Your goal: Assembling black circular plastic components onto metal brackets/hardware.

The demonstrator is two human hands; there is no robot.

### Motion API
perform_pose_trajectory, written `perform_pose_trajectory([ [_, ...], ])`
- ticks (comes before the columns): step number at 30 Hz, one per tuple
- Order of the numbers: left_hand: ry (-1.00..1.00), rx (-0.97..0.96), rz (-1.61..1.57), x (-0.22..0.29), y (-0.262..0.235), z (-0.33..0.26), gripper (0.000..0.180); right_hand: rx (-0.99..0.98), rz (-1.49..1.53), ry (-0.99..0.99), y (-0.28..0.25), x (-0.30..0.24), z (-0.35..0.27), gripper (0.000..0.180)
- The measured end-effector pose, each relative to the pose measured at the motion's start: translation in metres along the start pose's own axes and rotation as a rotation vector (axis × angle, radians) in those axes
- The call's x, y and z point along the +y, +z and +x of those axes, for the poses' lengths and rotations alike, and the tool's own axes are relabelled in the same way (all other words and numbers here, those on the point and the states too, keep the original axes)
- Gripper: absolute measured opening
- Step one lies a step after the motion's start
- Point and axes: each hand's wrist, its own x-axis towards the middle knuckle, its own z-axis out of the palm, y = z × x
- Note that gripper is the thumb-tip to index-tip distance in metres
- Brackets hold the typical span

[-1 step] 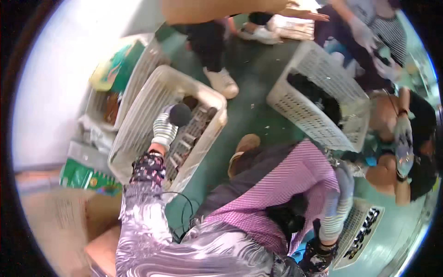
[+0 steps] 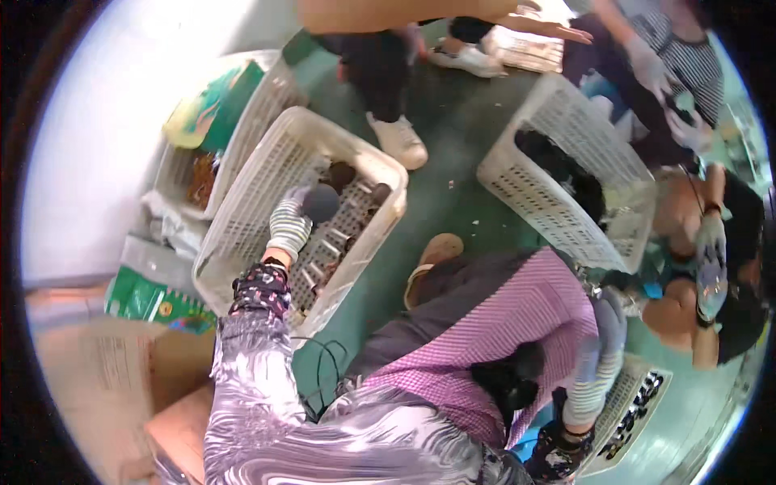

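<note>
My left hand, in a striped glove, is closed around a dark round object and holds it inside a white plastic basket. Several more dark round pieces lie on the basket's floor. My right hand, also gloved, hangs at the right edge of my pink checked apron, above a small white tray of dark pieces. Its fingers curl downward, and I cannot make out whether they hold anything.
A second white basket with dark contents stands at the upper right, with gloved co-workers around it. A person in white shoes stands beyond my basket. Another basket, a green package and cardboard boxes lie at the left.
</note>
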Motion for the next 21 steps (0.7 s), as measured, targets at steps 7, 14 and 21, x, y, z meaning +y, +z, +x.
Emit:
perform_pose_trajectory([
  [7,-0.345,-0.655,0.194,-0.083,0.006,-0.107,0.025,-0.102,-0.059,0.056,0.014,0.000,0.012,0.035],
  [14,-0.360,-1.100,0.279,-0.096,0.028,-0.131,0.038,-0.194,-0.163,-0.026,0.034,-0.017,0.028,0.035],
  [21,-0.212,-1.146,0.332,-0.100,0.055,-0.152,0.029,-0.246,-0.231,-0.004,0.043,-0.017,0.034,0.034],
])
